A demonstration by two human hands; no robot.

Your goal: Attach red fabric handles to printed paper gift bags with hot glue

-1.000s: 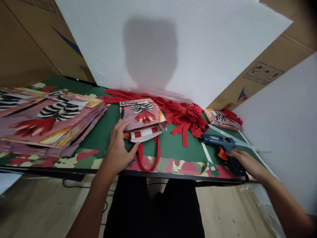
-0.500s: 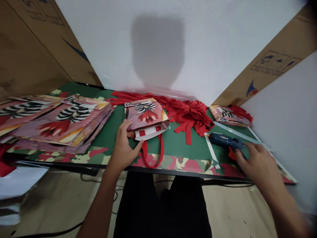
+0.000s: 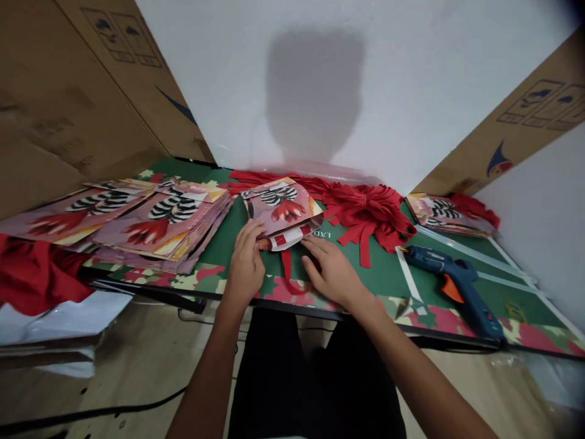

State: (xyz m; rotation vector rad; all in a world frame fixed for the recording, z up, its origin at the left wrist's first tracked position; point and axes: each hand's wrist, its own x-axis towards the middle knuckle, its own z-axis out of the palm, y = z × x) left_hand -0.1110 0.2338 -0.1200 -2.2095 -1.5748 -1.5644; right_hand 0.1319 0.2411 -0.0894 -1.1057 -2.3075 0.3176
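Observation:
A small pink paper bag (image 3: 286, 210), printed with a red flower and black-and-white stripes, lies flat with its mouth toward me. A white and red inner flap (image 3: 287, 239) shows at the mouth, and a red ribbon handle (image 3: 287, 274) loops down from it. My left hand (image 3: 247, 262) is closed on the bag's left front corner. Against the right side of the flap rest the fingertips of my right hand (image 3: 333, 268), its thumb apart and its fingers stretched out. To the right, a blue hot glue gun (image 3: 457, 283) with an orange trigger lies on its side.
Stacks of similar paper bags (image 3: 159, 225) lie at the left, and a smaller stack (image 3: 439, 213) sits at the right. Bunched red ribbons (image 3: 365, 210) lie behind. Clear glue sticks (image 3: 470, 250) rest near the gun. Cardboard (image 3: 91, 103) and white panels enclose the green table.
My right hand has let go of the glue gun, now lying on the table, and has come left to the bag's flap. My left hand stays on the bag. The view has shifted.

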